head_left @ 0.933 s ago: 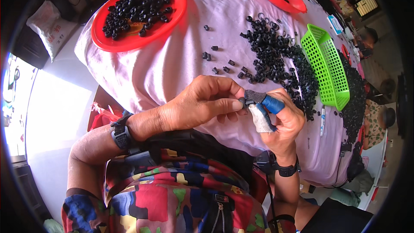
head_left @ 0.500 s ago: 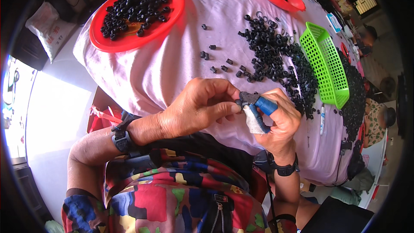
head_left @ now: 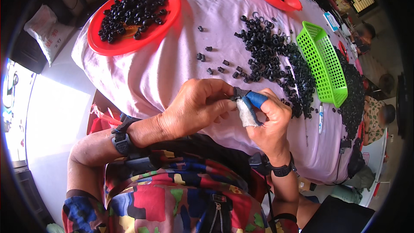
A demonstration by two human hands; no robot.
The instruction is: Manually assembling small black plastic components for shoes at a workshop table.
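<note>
Above the near edge of the cloth-covered table, my two hands meet. My left hand [head_left: 194, 105] is closed, with a small black rubber part [head_left: 234, 98] pinched between thumb and forefinger and mostly covered by them. My right hand [head_left: 274, 118] is closed too, its thumb and fingertips pressed against a small dark flat piece [head_left: 242, 92] whose kind I cannot make out. A blue cover [head_left: 257, 99] wraps one right digit, and a white cloth cover [head_left: 248, 114] wraps another. Just beyond the hands lies a pile of small black rubber parts [head_left: 263, 56], with several loose ones to its left.
A red plate [head_left: 97, 45] full of black parts stands at the far left; a second red plate [head_left: 293, 4] is at the back. A green mesh basket [head_left: 322, 62] lies right of the pile, a marker pen [head_left: 320, 118] near it. Other people [head_left: 375, 114] sit at the far right.
My right hand has shifted a little left and turned slightly, bringing the dark piece closer against my left fingertips. Both hands keep their grip. The whole view has shifted slightly.
</note>
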